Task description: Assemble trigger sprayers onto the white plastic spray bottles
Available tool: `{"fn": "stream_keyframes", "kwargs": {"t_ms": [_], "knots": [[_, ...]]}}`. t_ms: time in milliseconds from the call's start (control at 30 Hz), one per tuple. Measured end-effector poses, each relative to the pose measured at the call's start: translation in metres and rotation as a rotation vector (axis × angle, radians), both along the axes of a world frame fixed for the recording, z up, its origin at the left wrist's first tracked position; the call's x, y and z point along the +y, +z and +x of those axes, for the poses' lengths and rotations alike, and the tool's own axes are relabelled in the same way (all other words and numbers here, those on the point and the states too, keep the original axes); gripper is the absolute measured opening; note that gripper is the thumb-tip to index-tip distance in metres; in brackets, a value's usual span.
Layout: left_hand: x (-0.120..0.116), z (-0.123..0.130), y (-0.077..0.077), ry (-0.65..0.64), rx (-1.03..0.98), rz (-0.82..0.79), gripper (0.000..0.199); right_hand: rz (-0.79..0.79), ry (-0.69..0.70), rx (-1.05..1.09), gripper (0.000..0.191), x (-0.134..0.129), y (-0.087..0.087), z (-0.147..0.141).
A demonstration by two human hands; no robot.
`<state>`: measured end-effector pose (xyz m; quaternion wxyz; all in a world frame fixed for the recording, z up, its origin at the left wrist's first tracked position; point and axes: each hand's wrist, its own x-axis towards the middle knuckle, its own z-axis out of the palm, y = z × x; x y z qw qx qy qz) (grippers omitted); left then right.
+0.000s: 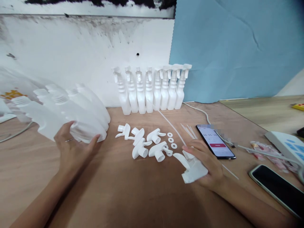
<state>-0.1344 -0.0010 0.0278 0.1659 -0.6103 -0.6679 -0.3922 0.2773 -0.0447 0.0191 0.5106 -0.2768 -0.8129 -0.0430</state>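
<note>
My left hand (75, 148) is at the group of white bottles without tops (78, 117) on the left, thumb and fingers spread around the lower part of the front bottle. On the right, my right hand (204, 161) is wrapped round a white spray head (193, 169), from which a thin white tube (172, 125) points up and left. Several loose spray heads (156, 150) lie between my hands, beside small white washers (174, 145). Several thin tubes (188, 130) lie near the phone.
A row of white bottles with spray heads (149, 95) stands against the wall. To the right are a lit phone (217, 142), a dark phone (277, 186), a cable (201, 111), small plastic packets (268, 153) and a white device (288, 147).
</note>
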Motion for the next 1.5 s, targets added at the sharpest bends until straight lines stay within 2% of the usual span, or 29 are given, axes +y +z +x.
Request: {"fn": "stream_keyframes", "kwargs": {"t_ms": [200, 333, 433, 500, 567, 633, 700, 833, 967, 1133, 1500], "knots": [[-0.001, -0.007, 0.009, -0.021, 0.031, 0.063, 0.094, -0.098, 0.005, 0.104, 0.056, 0.0, 0.002, 0.008], [0.001, -0.005, 0.011, -0.057, -0.011, 0.104, 0.08, -0.344, 0.046, 0.305, 0.044, 0.0, -0.002, 0.022], [0.0, 0.0, 0.008, -0.131, -0.171, 0.111, 0.079, -0.576, 0.097, 0.559, 0.034, 0.005, -0.002, 0.025], [-0.004, 0.003, 0.009, -0.134, -0.209, 0.076, 0.08, -0.713, 0.181, 0.751, 0.026, 0.012, 0.003, 0.025], [-0.009, 0.006, 0.014, -0.12, -0.127, 0.083, 0.076, -0.829, 0.287, 0.916, 0.022, 0.02, 0.009, 0.024], [-0.016, 0.008, 0.022, -0.14, 0.043, 0.124, 0.068, -0.929, 0.366, 1.016, 0.022, 0.028, 0.013, 0.027], [-0.021, 0.011, 0.029, -0.248, 0.248, 0.138, 0.063, -0.989, 0.396, 1.08, 0.022, 0.033, 0.015, 0.033], [-0.026, 0.016, 0.03, -0.542, 0.638, 0.044, 0.069, -0.999, 0.335, 1.15, 0.019, 0.041, 0.015, 0.046], [-0.026, 0.018, 0.022, -0.663, 0.786, -0.032, 0.068, -0.929, 0.273, 1.208, 0.018, 0.046, 0.017, 0.056], [-0.023, 0.014, 0.018, -0.692, 0.826, -0.024, 0.073, -0.908, 0.205, 1.258, 0.019, 0.051, 0.019, 0.063], [-0.025, 0.017, 0.02, -0.701, 0.826, -0.016, 0.073, -0.907, 0.203, 1.268, 0.02, 0.05, 0.018, 0.059]]}}
